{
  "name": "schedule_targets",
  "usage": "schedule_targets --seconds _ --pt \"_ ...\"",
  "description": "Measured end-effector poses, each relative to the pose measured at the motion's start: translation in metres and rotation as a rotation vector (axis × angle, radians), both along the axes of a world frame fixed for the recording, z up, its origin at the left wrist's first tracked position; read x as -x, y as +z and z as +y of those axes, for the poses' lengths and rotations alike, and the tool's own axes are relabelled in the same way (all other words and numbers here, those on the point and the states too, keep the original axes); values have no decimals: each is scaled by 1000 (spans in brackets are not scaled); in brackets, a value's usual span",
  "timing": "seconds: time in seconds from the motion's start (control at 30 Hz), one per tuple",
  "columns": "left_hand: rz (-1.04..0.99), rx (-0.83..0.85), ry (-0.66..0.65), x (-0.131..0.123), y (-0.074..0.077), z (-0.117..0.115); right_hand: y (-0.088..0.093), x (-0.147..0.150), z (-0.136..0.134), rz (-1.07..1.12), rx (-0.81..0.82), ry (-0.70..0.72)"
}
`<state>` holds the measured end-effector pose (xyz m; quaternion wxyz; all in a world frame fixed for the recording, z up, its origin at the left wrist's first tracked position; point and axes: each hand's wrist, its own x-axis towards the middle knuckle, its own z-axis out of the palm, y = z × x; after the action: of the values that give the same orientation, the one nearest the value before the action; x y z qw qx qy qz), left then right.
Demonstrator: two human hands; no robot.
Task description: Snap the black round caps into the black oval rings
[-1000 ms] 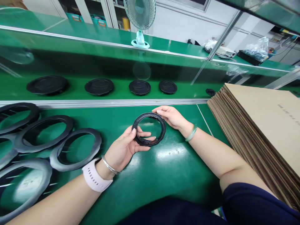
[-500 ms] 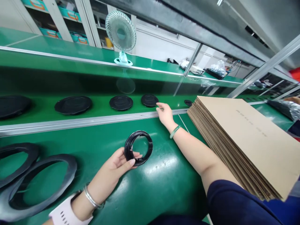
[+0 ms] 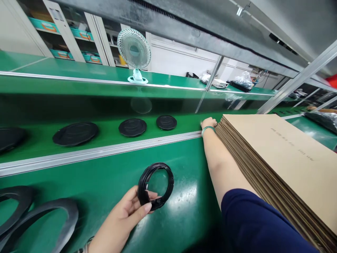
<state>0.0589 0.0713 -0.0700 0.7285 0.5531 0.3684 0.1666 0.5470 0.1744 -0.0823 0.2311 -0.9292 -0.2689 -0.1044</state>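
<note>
My left hand (image 3: 123, 216) grips a black plastic ring (image 3: 156, 185) by its lower left rim, holding it just above the green bench (image 3: 105, 172). My right hand (image 3: 209, 123) is stretched far forward over the metal rail (image 3: 100, 149) onto the conveyor belt, right beside the far corner of the cardboard stack (image 3: 276, 158). Its fingers are curled down and mostly hidden; what they touch is not visible. A green bangle sits on that wrist.
Several black round discs (image 3: 132, 127) lie in a row on the belt. Large dark rubber rings (image 3: 39, 218) lie at the lower left. A small fan (image 3: 134, 52) stands on the upper shelf. Bagged items sit far right.
My right hand has left the ring and reached forward and right to the belt beside the cardboard. The left hand keeps the ring. The view has tilted up.
</note>
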Motion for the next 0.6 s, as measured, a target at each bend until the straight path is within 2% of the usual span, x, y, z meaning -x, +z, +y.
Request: schedule_targets --seconds 0.1,0.27,0.47,0.6 --pt "-21 17 30 1 -2 -1 -8 0 5 25 3 -71" --pt "-38 1 -5 0 -1 0 -14 9 10 89 -44 43" --pt "-55 -38 19 1 2 3 2 17 -1 196 -215 192" --pt "65 -153 80 4 5 9 13 57 -13 207 -376 343"
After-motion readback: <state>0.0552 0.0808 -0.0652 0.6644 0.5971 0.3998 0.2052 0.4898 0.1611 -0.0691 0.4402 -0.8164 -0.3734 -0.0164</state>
